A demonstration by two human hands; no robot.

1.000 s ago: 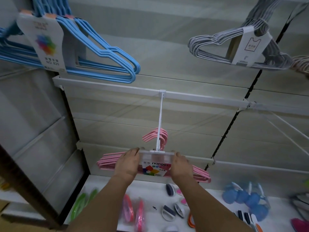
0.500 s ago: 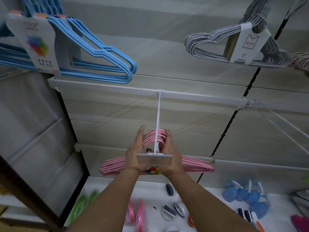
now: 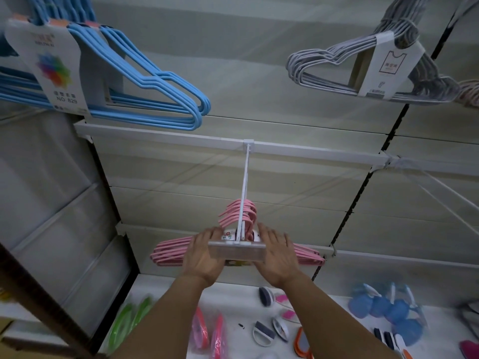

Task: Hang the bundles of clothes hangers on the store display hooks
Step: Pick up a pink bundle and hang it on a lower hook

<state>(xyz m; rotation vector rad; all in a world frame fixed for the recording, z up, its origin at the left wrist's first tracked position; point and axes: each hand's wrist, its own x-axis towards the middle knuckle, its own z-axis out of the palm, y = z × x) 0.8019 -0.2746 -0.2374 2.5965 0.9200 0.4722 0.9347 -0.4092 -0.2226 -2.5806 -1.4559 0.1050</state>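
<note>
A bundle of pink hangers (image 3: pixel 171 251) hangs with its hook ends over the white display hook (image 3: pixel 243 193) that juts from the white rail (image 3: pixel 160 136). A clear price-tag holder (image 3: pixel 237 251) sits at the hook's front tip. My left hand (image 3: pixel 202 252) is at the bundle's left side, fingers curled round the pink hangers. My right hand (image 3: pixel 276 251) lies against the right side with fingers spread and fairly straight. The bundle's paper label is mostly hidden behind the tag holder.
Blue hanger bundles (image 3: pixel 145 86) hang upper left and grey hanger bundles (image 3: pixel 363 68) upper right. Below, a white shelf (image 3: pixel 324 330) carries small brushes, blue packs (image 3: pixel 388 309), pink packets and green items. More white hooks (image 3: pixel 445 200) stick out at right.
The pink bundle has been lifted and its hook ends slid onto the display hook, further back. My hands moved from gripping the label area to flanking the bundle behind the tag holder.
</note>
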